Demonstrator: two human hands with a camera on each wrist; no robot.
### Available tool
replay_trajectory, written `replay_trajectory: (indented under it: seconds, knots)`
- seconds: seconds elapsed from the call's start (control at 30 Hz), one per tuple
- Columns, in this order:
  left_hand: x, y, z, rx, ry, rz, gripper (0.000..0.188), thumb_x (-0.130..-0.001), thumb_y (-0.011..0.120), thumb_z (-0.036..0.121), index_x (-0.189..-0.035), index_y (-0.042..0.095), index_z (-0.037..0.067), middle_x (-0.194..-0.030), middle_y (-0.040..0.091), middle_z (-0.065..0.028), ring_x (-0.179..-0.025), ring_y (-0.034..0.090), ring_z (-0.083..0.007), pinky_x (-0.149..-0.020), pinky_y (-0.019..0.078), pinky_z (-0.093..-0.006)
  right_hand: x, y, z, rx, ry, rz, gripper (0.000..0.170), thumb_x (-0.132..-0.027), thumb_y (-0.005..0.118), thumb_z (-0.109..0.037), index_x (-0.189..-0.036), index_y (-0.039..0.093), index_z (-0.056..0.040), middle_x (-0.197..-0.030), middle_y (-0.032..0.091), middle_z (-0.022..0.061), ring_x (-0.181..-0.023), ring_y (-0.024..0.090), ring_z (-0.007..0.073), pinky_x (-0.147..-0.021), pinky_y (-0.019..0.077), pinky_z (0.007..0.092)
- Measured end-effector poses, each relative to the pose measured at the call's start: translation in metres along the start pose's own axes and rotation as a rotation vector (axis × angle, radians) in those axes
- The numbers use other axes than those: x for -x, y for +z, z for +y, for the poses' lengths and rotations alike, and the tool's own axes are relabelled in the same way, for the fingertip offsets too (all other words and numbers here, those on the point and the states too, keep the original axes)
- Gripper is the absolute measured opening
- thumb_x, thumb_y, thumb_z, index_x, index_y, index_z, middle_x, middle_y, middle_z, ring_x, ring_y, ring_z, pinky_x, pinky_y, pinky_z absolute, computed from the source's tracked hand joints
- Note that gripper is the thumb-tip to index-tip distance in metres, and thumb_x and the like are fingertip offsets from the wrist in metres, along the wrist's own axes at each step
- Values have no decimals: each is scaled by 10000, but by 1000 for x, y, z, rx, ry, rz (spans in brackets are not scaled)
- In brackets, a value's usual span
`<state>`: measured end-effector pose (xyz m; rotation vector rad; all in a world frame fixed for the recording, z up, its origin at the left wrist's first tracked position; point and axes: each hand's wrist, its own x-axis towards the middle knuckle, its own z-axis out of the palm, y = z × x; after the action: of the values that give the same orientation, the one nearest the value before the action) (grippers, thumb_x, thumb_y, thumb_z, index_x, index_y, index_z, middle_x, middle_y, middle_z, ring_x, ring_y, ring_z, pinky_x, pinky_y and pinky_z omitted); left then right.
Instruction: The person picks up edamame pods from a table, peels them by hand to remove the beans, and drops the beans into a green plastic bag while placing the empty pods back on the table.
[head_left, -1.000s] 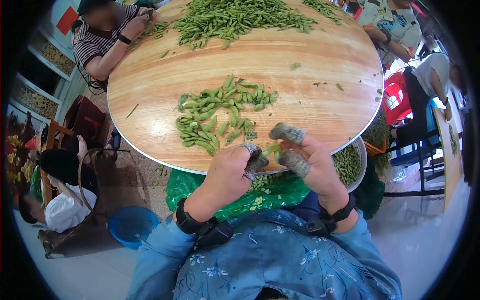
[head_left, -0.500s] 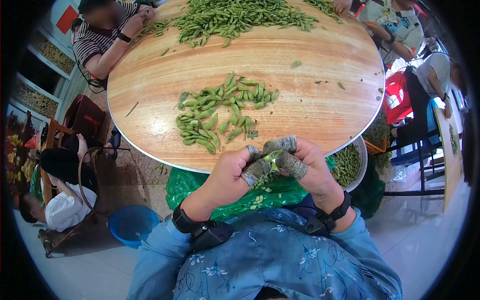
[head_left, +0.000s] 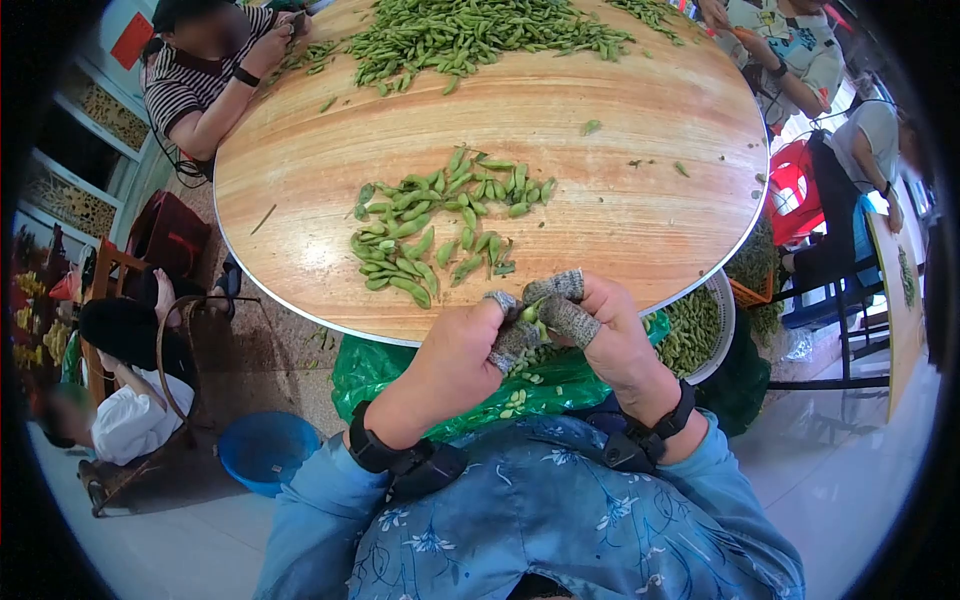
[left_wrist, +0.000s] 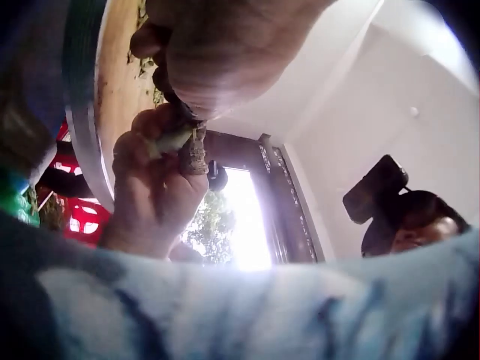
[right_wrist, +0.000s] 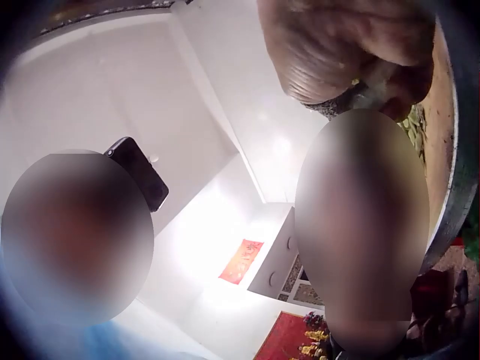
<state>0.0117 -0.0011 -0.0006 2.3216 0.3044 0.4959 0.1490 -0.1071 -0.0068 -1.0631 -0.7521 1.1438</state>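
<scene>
A person's two hands meet fingertip to fingertip at the table's near edge. The left hand [head_left: 445, 350] and right hand [head_left: 618, 335] each pinch a green pod [head_left: 529, 313] between thumb and forefinger, the gap barely wider than the pod. Grey knitted finger covers [head_left: 572, 322] partly hide it, so how far it is split cannot be told.

Below the grip, pale loose beans [head_left: 515, 400] lie on green plastic [head_left: 375, 385]. Just right of it stands a white basket [head_left: 727, 325] of green pieces. Beyond and left, a small pod pile [head_left: 410, 228] sits on the round table [head_left: 620, 210]; much farther off is a large heap [head_left: 480, 40].

Working this pod well probably calls for steady, light pressure from both thumbs, kept above the plastic to catch anything that drops.
</scene>
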Motion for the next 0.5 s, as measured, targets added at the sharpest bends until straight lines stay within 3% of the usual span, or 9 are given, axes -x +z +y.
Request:
replay_trajectory:
  seconds: [0.13,0.2,0.3,0.33,0.4,0.43,0.5]
  knots:
    - [2,0,3,273,-59,-2,103,-816,520,121,-836,482,27,-630,495,16,-572,484,-111,-486,386,-255,2,0,1,50,-81,-36,164,-826,504,-87,-959,536,4,-846,573,21,-752,524,74,-641,440,205]
    - [6,-3,4,1169,-562,-180,97,-796,539,101,-826,484,27,-644,518,2,-553,484,-108,-484,389,-248,3,2,1,-82,-116,-72,163,-824,504,-80,-962,538,0,-842,572,17,-744,523,71,-638,435,197]
    - [7,-4,-2,1395,-639,-214,89,-771,562,73,-811,504,19,-668,542,-12,-548,484,-90,-488,396,-226,1,-6,7,-141,-48,-142,162,-820,509,-78,-959,537,-1,-841,571,11,-737,525,73,-643,438,202]
    - [6,-1,-4,1394,-639,-216,89,-771,562,73,-811,504,19,-668,542,-12,-548,484,-90,-488,396,-226,1,-6,9,-141,-49,-141,162,-820,509,-78,-959,537,-1,-841,571,11,-737,525,73,-643,438,202]
    - [2,5,-7,592,-275,97,102,-763,577,81,-822,538,7,-700,564,-25,-515,452,-56,-413,341,-206,0,-4,10,-65,-23,1,157,-808,521,-69,-945,539,5,-829,575,25,-730,535,87,-631,447,232]
    - [2,4,-5,591,-277,101,102,-763,577,81,-822,538,7,-700,564,-25,-515,452,-56,-413,341,-206,0,0,8,-65,-21,-3,157,-808,521,-69,-945,539,5,-829,575,25,-730,535,87,-631,447,232]
    - [1,-2,3,502,-322,144,109,-749,591,71,-822,552,-1,-693,579,-40,-500,449,-41,-393,320,-194,1,10,-2,407,-202,116,147,-790,535,-46,-924,541,14,-810,580,45,-726,545,104,-616,452,253]
